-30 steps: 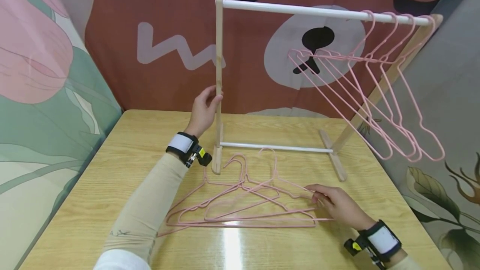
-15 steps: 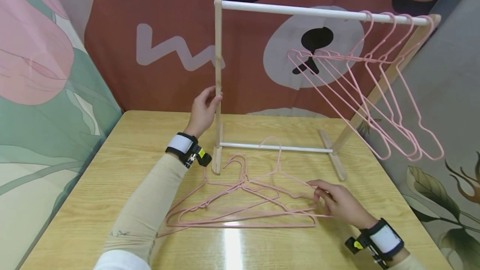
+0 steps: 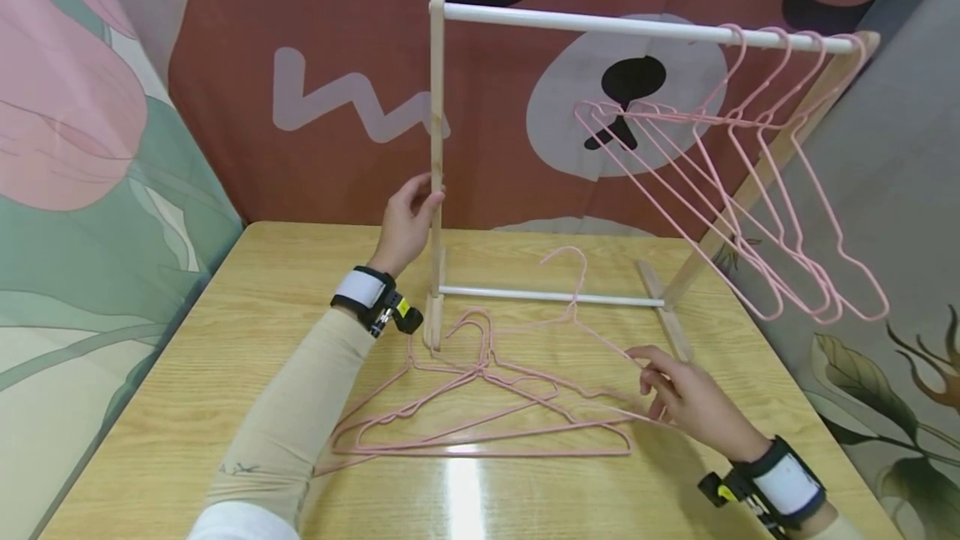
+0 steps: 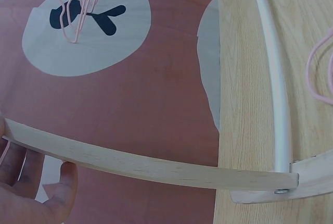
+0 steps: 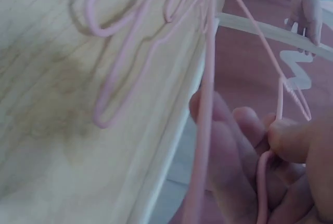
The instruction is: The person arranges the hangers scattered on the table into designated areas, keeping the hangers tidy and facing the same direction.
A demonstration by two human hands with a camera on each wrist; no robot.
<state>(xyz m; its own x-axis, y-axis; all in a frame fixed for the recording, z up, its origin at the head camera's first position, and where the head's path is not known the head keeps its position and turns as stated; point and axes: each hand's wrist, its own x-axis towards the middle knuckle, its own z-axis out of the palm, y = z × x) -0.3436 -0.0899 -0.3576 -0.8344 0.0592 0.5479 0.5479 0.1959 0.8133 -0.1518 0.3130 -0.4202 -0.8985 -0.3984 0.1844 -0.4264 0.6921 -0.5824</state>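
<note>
My left hand [image 3: 408,223] grips the left wooden post [image 3: 437,90] of a clothes rack partway up, thumb at its front. The left wrist view shows fingertips [image 4: 67,182] against that post. At the right, my right hand [image 3: 697,402] pinches a pink clothes hanger [image 3: 584,267] by one shoulder; its thumb and fingers close on the wire in the right wrist view. This hanger is tilted, hook up, overlapping the rack's lower rail. Several more pink hangers [image 3: 540,454] lie overlapping on the table in front of the rack.
Several pink hangers [image 3: 816,182] hang bunched at the right end of the white top rail [image 3: 585,21]. A white lower rail [image 3: 525,295] joins the rack's feet. The wooden table [image 3: 187,373] meets patterned cloth walls at the back and sides.
My right hand has lifted the hanger up and to the right, away from the others on the table; its hook has risen past the lower rail. My left hand has stayed on the post.
</note>
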